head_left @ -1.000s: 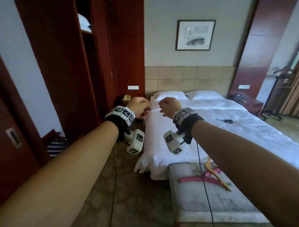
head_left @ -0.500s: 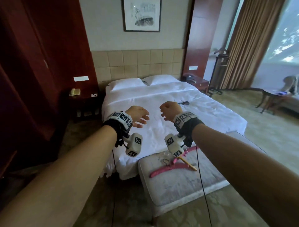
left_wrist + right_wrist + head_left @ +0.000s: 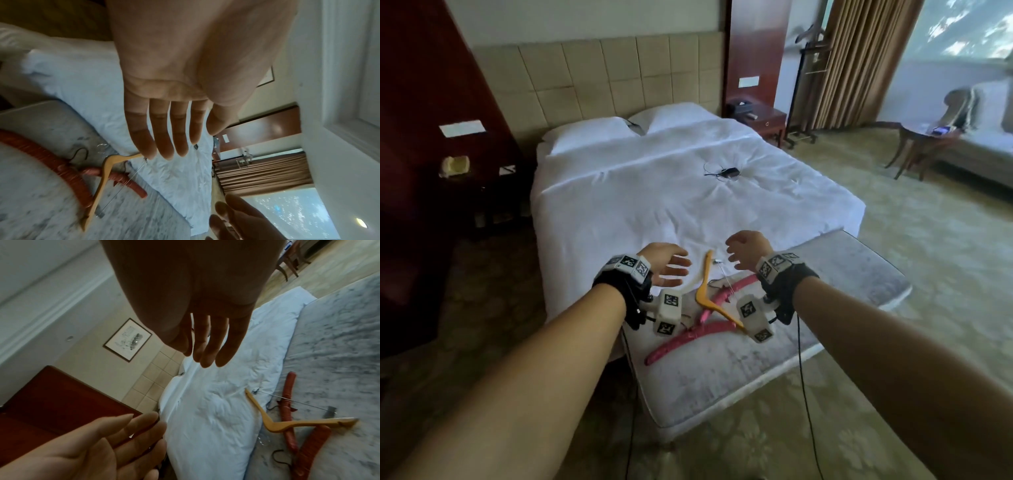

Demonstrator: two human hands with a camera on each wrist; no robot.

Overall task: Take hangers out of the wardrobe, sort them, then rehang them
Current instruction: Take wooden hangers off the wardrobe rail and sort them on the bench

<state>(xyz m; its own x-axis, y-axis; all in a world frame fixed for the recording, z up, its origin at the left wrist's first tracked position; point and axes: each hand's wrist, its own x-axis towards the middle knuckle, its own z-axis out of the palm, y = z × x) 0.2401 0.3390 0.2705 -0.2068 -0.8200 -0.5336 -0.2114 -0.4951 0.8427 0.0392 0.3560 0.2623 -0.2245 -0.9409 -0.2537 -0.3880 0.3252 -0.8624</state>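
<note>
Over the bench: both hands hung above the foot of the bed and touched nothing.
Left hand (image 3: pixel 666 269): palm turned inward, fingers (image 3: pixel 164 139) straight and slightly spread, holding nothing.
Right hand (image 3: pixel 748 248): fingers (image 3: pixel 207 344) loosely extended, a little curved at the tips in the head view, holding nothing.
Wooden hanger (image 3: pixel 710 296): pale yellow wood, lying flat across the pink ones, one arm reaching onto the white bedding (image 3: pixel 654 192), a thin metal bar with clips strung between its ends.
Pink hangers (image 3: pixel 688 337): two padded, wrapped hangers crossing each other on the grey bench (image 3: pixel 842 274), with dark metal hooks.
Head view only: whole room, with two pillows, a small black device (image 3: pixel 729 172) on the bed, brown curtains (image 3: pixel 859 58) and a side table by the window.
Left wrist view only: the wooden hanger's tip just beside the little finger in the picture, whether touching I could not tell; the ribbed wrapping of the pink hangers, reddish there.
Right wrist view only: framed picture (image 3: pixel 127 339) on the wall above the tiled headboard.
</note>
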